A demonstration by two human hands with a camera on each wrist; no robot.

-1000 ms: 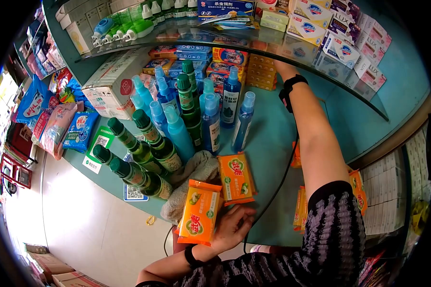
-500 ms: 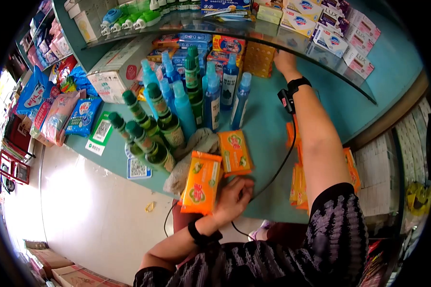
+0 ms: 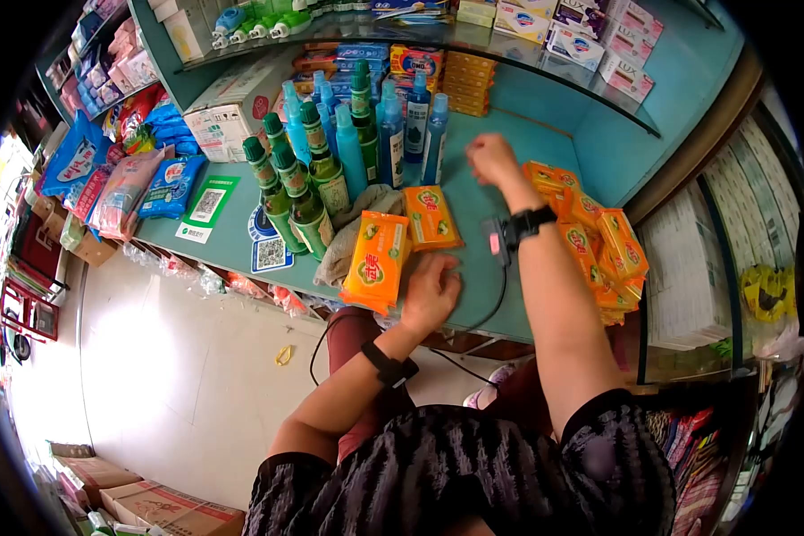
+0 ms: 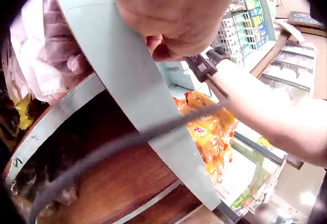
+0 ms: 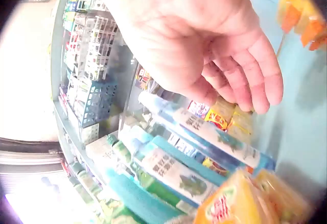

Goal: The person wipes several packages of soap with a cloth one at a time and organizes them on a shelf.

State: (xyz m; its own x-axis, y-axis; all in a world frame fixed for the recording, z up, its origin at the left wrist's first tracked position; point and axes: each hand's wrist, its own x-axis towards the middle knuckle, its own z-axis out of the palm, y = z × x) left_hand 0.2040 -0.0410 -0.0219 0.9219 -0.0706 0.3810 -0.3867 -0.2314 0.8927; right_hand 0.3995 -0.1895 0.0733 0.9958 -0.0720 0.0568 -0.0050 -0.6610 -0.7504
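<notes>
My left hand (image 3: 431,290) rests at the counter's front edge, fingers loosely bent and holding nothing. Just left of it lies an orange soap packet (image 3: 375,261), and behind that a second orange packet (image 3: 431,217). Over the counter, my right hand (image 3: 496,159) hangs with relaxed, slightly curled fingers; the right wrist view shows its palm (image 5: 189,35) bare. To its right is a pile of orange packets (image 3: 590,237). Blue spray bottles (image 3: 434,143) stand to its left.
Green glass bottles (image 3: 308,219) stand left of a grey cloth (image 3: 348,246). A glass shelf (image 3: 545,64) with boxed soaps overhangs the back. Yellow packs (image 3: 467,83) are stacked beneath it. A black cable (image 3: 491,313) runs from the right wrist across the counter.
My right hand has come back from beside the yellow stack under the shelf toward the middle of the counter, empty. The left hand stays beside the orange packets. The head view has shifted.
</notes>
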